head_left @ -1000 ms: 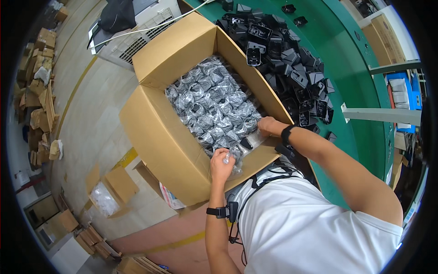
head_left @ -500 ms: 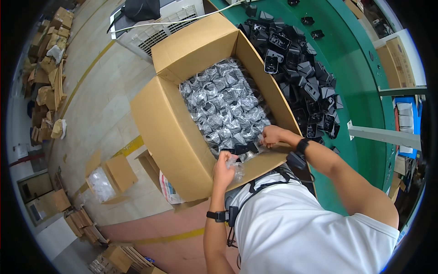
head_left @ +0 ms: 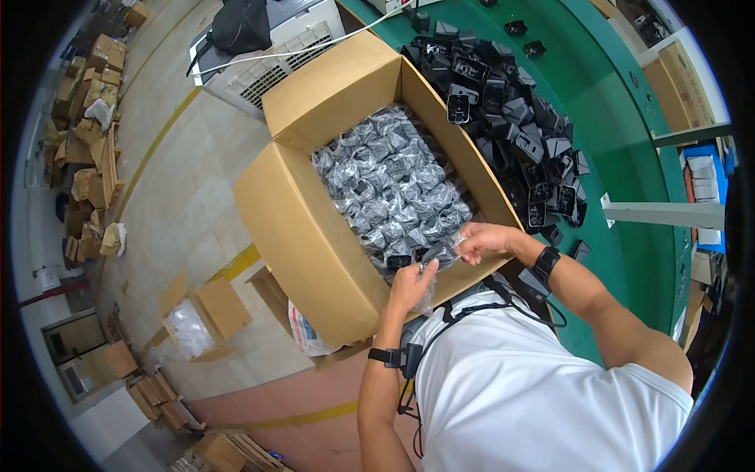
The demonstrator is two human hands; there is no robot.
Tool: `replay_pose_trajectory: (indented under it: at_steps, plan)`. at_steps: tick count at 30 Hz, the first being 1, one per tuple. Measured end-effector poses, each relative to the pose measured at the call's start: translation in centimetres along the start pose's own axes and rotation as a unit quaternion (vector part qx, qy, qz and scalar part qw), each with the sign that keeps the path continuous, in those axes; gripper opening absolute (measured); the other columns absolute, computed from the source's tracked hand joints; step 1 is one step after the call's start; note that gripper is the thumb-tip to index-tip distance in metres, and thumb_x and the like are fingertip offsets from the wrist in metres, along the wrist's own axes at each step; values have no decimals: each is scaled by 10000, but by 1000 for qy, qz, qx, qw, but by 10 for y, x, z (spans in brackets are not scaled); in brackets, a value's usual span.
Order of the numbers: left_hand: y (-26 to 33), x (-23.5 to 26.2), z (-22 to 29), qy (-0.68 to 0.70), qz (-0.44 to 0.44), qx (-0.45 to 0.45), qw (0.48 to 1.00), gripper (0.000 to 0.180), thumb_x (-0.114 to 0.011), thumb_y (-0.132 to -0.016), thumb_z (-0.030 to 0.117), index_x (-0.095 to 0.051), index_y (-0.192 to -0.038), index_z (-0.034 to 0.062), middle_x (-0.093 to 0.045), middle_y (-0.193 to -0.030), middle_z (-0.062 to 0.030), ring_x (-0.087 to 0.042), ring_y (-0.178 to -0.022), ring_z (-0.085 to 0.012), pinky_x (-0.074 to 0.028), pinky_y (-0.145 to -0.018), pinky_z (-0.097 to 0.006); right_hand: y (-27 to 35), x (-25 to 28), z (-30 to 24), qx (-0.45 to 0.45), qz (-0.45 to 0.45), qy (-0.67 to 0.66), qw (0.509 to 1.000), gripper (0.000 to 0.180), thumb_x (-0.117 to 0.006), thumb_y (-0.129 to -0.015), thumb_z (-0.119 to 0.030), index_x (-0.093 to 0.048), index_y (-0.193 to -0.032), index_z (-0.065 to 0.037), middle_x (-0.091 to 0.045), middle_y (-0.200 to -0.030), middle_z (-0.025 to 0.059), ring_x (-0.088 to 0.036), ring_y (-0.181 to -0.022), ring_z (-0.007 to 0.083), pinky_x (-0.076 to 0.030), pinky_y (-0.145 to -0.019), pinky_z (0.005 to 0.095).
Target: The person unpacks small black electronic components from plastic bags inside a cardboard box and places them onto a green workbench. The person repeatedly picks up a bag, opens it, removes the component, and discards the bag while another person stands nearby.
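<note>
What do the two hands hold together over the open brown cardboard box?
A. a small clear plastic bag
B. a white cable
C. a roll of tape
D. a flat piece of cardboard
A: the left hand and the right hand both pinch a small clear plastic bag above the near edge of the open brown cardboard box full of similar bagged items.

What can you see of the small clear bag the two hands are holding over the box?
The small clear plastic bag is thin, glossy and crinkled, with a dark part showing inside. It is held in the air over the near corner of the open cardboard box, just above the other bagged parts. The left hand pinches its lower end, the right hand its upper edge. It lies roughly level, stretched between them. Whether it is sealed cannot be told.
</note>
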State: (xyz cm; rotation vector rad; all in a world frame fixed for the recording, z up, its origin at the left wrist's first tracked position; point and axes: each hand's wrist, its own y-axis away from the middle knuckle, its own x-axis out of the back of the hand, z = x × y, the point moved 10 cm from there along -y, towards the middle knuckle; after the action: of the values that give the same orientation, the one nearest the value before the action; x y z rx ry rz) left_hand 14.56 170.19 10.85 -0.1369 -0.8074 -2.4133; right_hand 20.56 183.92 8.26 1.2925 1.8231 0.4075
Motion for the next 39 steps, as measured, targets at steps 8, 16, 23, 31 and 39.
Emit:
replay_pose_trajectory:
  at_steps: [8,16,23,31,39]
  plan:
    - [36,60,1,-88,173,-16,981,357,-657,-819,274,-630,-600,-6,-558,-561,-88,-544,-520,-199,-409,-500,-310,-60,51,18,-83,93,209,970,389,-619,-825,-417,-667,-874,-34,-668,-794,80,-620,-749,144,-492,-681,303]
    - [91,109,53,-78,308,-112,941,252,-694,-710,108,-518,-570,-8,-562,-665,-87,-543,-568,-214,-434,-546,-308,-127,49,15,-25,279,666,691,493,-621,-785,-183,-470,-1250,-125,-531,-1116,162,-635,-900,349,-527,-739,386]
    - [84,78,15,18,183,24,983,239,-701,-765,193,-539,-822,27,-502,-590,-66,-466,-536,-139,-404,-534,-273,-133,56,5,27,242,681,691,218,-519,-841,-169,-661,-988,-92,-594,-1048,155,-648,-887,307,-532,-726,398]
    - [23,46,-6,-151,136,67,977,627,-710,-716,505,-600,-1078,4,-647,-895,-193,-623,-852,-326,-483,-754,-379,-69,34,-9,35,141,150,978,144,-549,-854,-138,-602,-890,-9,-672,-792,116,-663,-728,202,-526,-641,304]
    - [-10,8,-8,-159,16,-4,987,422,-654,-781,432,-657,-809,10,-611,-669,-198,-616,-676,-368,-474,-642,-435,-31,3,-14,28,50,5,998,145,-546,-883,-158,-582,-904,-18,-660,-827,74,-650,-732,159,-524,-662,263]
